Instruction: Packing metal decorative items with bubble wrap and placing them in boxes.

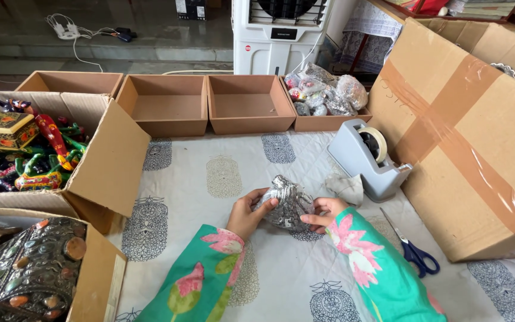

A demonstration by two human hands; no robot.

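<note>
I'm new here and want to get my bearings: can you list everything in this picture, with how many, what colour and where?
wrapped bundle: one, silvery clear wrap, centre, held in both hands
tape dispenser: one, grey, right of the bundle
scissors: one pair, blue handles, on the cloth at right
small trays: four, brown cardboard, in a row at the back; the rightmost holds wrapped bundles
large carton: one, brown, taped, at right
box of painted figures: one, many colours, at left
studded chest: one, dark metal, lower left
cooler: one, white, at the back
cloth: one, white with a grey print, under everything
left hand: on the bundle
right hand: on the bundle
</note>
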